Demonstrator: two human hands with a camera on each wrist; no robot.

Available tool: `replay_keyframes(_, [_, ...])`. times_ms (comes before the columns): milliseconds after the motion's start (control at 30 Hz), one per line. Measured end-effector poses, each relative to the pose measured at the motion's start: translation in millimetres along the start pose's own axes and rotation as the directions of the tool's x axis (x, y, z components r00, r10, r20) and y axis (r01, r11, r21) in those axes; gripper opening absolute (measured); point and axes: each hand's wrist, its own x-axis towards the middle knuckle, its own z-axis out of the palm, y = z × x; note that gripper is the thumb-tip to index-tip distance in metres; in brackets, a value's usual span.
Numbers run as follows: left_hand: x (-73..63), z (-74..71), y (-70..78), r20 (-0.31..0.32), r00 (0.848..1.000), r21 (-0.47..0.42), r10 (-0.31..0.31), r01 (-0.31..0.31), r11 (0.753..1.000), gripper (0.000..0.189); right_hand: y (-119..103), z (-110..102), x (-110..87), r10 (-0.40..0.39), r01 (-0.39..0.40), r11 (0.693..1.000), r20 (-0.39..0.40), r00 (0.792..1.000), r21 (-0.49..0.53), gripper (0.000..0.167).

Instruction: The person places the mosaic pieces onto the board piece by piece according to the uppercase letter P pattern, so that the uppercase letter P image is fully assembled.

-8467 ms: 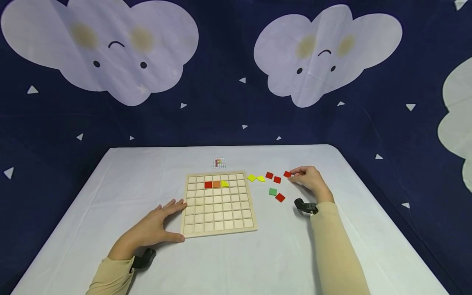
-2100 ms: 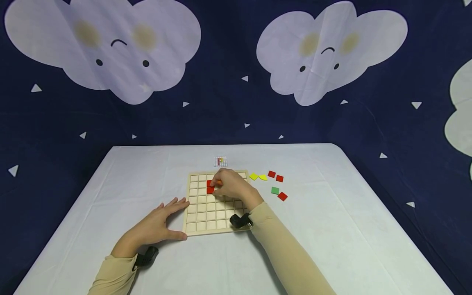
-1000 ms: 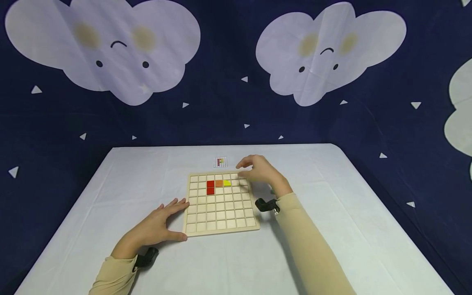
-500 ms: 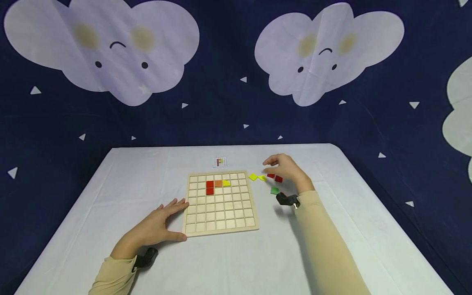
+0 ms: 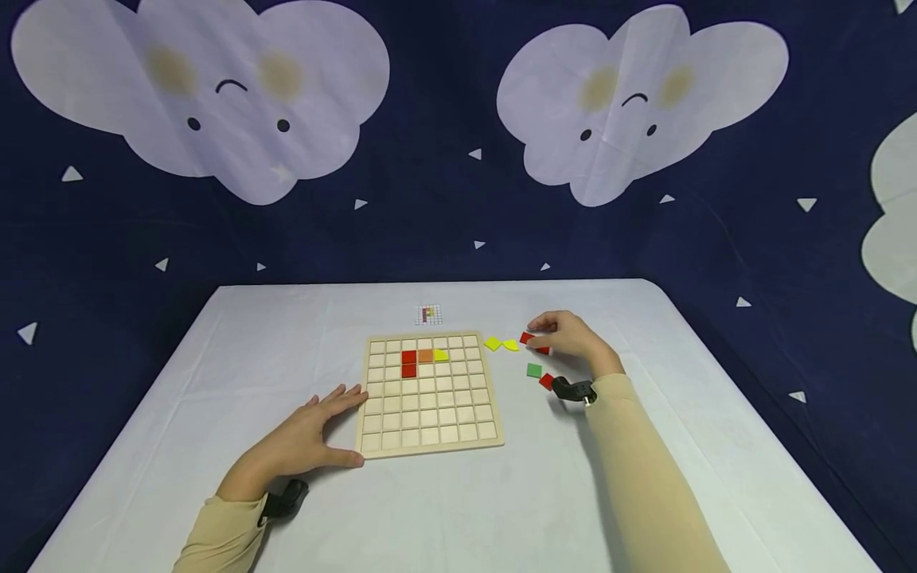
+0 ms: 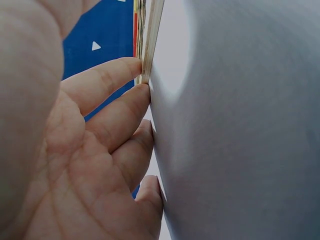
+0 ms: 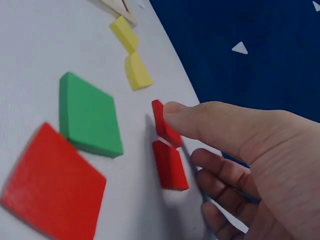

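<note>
In the head view, a square wooden board [image 5: 419,414] with a grid of cells carries two red tiles [image 5: 408,371], one above the other, then an orange tile [image 5: 425,356] and a rounded yellow tile [image 5: 440,356] in the upper row. My left hand [image 5: 301,438] lies spread at its left side, thumb and fingertips along the edge. To the right, my right hand [image 5: 569,334] hovers low over two loose red tiles [image 5: 526,337], thumb and forefinger apart. The right wrist view shows the thumb [image 7: 190,117] overlapping the farther red tile; the forefinger is mostly hidden behind it.
Two yellow pieces [image 5: 492,343] lie just right of the board. A green tile [image 5: 533,370] and another red tile [image 5: 547,381], partly covered by the wrist camera [image 5: 573,390], sit nearer me. A small printed pattern card [image 5: 428,314] lies behind the board on the white table [image 5: 301,334].
My right hand took the rightmost loose red tile, set it below the red one on the board, and came back right to the loose tiles. My left hand stayed at the board's edge.
</note>
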Motion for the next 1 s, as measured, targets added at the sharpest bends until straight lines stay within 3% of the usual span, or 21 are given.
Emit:
replay_keyframes(633, [0.7,1.0,-2.9,-0.006,1.0,0.002,0.0,0.0,1.0,0.101,1.2,8.1,0.4,0.138,-0.137,0.989,-0.017,0.99,0.06,0.034])
replay_keyframes(800, [0.3,1.1,-4.3,-0.002,1.0,-0.003,-0.013,0.013,1.0,0.101,0.8,8.9,2.1,0.142,-0.141,0.989,-0.017,0.99,0.051,0.036])
replay_keyframes(1000, [1.7,0.1,-3.8,-0.006,1.0,0.002,0.016,-0.016,1.0,0.102,1.2,7.8,1.6,0.135,-0.133,0.989,-0.032,0.99,0.06,0.037])
